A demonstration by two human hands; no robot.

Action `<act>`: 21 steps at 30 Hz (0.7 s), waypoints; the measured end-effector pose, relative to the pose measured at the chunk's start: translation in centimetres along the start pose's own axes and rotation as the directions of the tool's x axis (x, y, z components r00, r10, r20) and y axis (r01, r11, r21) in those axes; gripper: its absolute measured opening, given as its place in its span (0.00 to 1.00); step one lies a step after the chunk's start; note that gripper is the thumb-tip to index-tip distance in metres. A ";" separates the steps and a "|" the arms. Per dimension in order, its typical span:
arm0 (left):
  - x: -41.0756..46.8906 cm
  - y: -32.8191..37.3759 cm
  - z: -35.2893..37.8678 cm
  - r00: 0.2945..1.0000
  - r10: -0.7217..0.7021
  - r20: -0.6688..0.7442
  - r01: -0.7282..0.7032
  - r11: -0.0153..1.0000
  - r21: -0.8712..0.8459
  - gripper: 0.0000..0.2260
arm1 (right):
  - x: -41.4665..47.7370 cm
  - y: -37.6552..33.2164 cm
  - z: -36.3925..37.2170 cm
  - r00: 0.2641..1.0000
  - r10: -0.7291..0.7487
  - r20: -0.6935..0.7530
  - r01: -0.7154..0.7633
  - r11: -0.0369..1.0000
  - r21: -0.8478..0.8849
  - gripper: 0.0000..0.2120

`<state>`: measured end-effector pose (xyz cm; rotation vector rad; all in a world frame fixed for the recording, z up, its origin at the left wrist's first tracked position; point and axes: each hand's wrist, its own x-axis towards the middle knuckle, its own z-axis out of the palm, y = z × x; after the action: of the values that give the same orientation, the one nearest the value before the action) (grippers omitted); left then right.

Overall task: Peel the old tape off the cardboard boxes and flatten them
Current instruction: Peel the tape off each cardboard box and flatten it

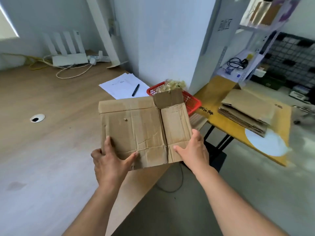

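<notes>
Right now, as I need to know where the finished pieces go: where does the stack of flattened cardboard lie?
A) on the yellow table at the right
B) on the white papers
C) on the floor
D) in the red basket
A: the stack of flattened cardboard lies on the yellow table, apart from the red basket and the white papers; the left hand and right hand grip another flattened box.

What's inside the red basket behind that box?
A crumpled yellowish wad, likely peeled tape, sits in the red basket; the flattened box hides the basket's middle and floor.
</notes>
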<state>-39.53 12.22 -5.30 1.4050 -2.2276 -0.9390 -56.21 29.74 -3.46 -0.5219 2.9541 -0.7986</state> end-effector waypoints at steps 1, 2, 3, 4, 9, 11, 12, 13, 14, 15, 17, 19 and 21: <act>-0.5 1.2 0.9 0.999 0.031 0.019 -0.031 1.000 -0.004 0.49 | 0.0 1.4 -1.0 0.999 0.015 -0.033 -0.016 1.000 -0.003 0.43; -1.1 2.4 1.9 0.997 0.066 0.040 -0.066 0.998 -0.007 0.48 | 0.0 2.8 -2.0 0.997 0.037 -0.063 -0.037 0.999 -0.003 0.43; -1.7 3.7 3.0 0.993 0.101 0.063 -0.101 0.995 -0.007 0.48 | 0.1 4.4 -3.0 0.994 0.063 -0.090 -0.063 0.998 0.000 0.42; -2.5 4.9 4.1 0.987 0.135 0.085 -0.135 0.991 -0.004 0.48 | 0.1 6.1 -4.1 0.989 0.091 -0.114 -0.090 0.996 0.008 0.43; -7.6 11.9 10.0 0.939 0.287 0.189 -0.297 0.954 0.029 0.48 | -0.6 15.4 -10.2 0.957 0.228 -0.181 -0.217 0.973 0.083 0.44; -10.0 15.0 12.4 0.912 0.337 0.233 -0.352 0.936 0.026 0.49 | -1.2 19.4 -12.7 0.935 0.276 -0.224 -0.261 0.961 0.096 0.42; -11.2 16.5 13.7 0.896 0.361 0.258 -0.379 0.925 0.021 0.49 | -1.6 21.5 -14.0 0.922 0.302 -0.241 -0.287 0.953 0.097 0.41; -12.6 18.0 15.0 0.878 0.383 0.286 -0.406 0.914 0.023 0.49 | -1.9 23.5 -15.4 0.910 0.326 -0.256 -0.311 0.945 0.100 0.41; -14.0 19.6 16.3 0.860 0.403 0.312 -0.433 0.901 0.030 0.49 | -2.3 25.6 -16.7 0.898 0.349 -0.267 -0.332 0.937 0.107 0.41; -15.4 21.2 17.6 0.844 0.421 0.332 -0.456 0.889 0.033 0.49 | -2.7 27.7 -18.0 0.886 0.372 -0.277 -0.354 0.928 0.115 0.42; -18.4 24.2 20.3 0.814 0.460 0.354 -0.495 0.869 0.010 0.49 | -3.5 31.8 -20.6 0.857 0.420 -0.299 -0.399 0.908 0.130 0.43; -21.5 26.9 22.8 0.778 0.501 0.380 -0.533 0.846 -0.024 0.48 | -4.5 35.7 -23.0 0.826 0.458 -0.328 -0.439 0.888 0.136 0.44; -24.3 29.4 25.2 0.741 0.532 0.409 -0.567 0.823 -0.043 0.48 | -5.4 39.2 -25.2 0.797 0.485 -0.360 -0.469 0.872 0.138 0.44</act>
<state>-63.09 51.16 -1.81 0.5073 -2.7795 -0.9798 -66.35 75.50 -1.29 0.4401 3.1650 -0.9793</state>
